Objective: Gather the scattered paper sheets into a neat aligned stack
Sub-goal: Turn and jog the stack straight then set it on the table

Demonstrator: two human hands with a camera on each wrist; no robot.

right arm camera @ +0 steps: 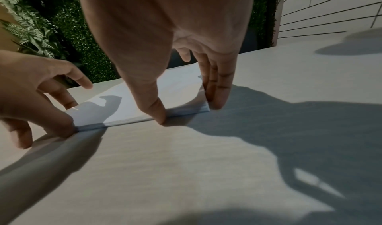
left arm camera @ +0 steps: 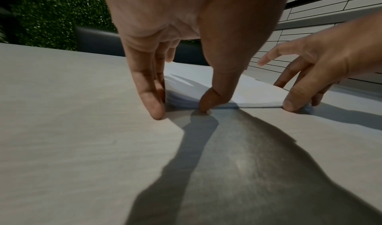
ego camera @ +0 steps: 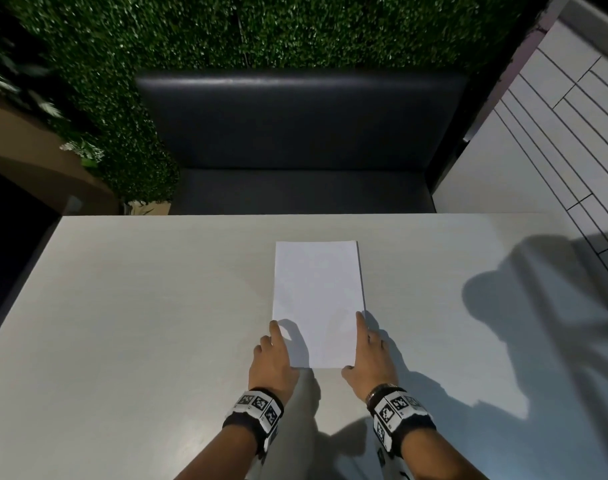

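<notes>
A stack of white paper sheets lies squared up on the pale table, long side pointing away from me. My left hand sits at its near left corner, fingers straight along the left side and thumb against the near edge. My right hand mirrors it at the near right corner, straight fingers against the right side and thumb on the near edge. Both hands press the stack's edges and lift nothing. The sheets' edges look aligned.
A dark padded bench stands beyond the table's far edge, backed by a green hedge wall. A white panelled wall runs along the right. Hard shadows fall across the right of the table.
</notes>
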